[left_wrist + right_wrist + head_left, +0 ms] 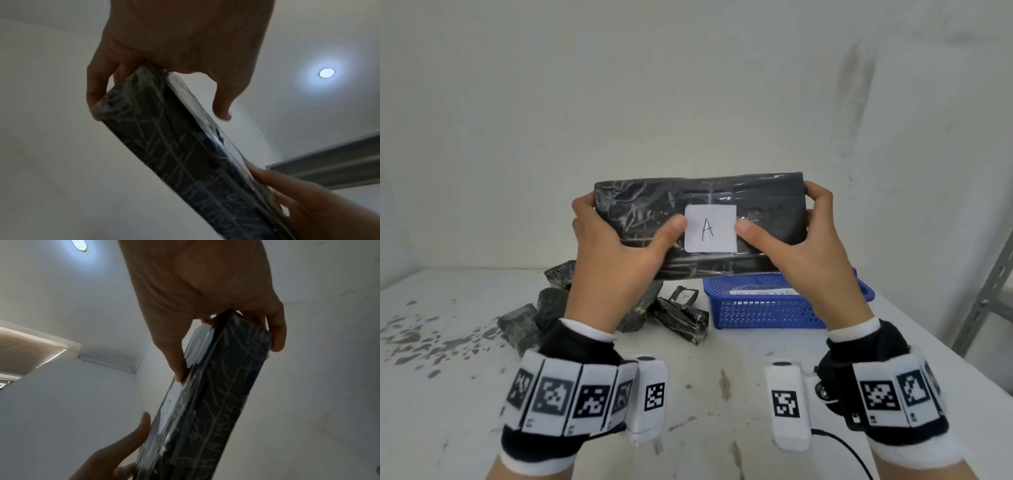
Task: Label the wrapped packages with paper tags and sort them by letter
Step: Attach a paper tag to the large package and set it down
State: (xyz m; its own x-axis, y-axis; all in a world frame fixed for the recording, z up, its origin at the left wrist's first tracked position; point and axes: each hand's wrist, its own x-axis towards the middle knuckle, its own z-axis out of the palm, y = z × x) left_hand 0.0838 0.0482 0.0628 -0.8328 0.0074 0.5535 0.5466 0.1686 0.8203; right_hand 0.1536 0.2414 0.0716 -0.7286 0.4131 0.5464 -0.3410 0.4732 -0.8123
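A long flat package (763, 212) wrapped in black film is held up in the air above the table, its broad face toward me. A white paper tag (710, 228) with a handwritten "A" lies on that face. My left hand (613, 246) grips the package's left end, thumb beside the tag's left edge. My right hand (801, 250) grips the right end, thumb at the tag's right edge. The wrist views show the package (174, 154) (218, 402) edge-on from below, fingers wrapped behind it.
Several smaller black wrapped packages (681, 317) lie on the white table (465, 377) below my hands. A blue plastic basket (767, 311) with a paper inside stands at the right. A metal shelf post (986, 298) rises at the far right.
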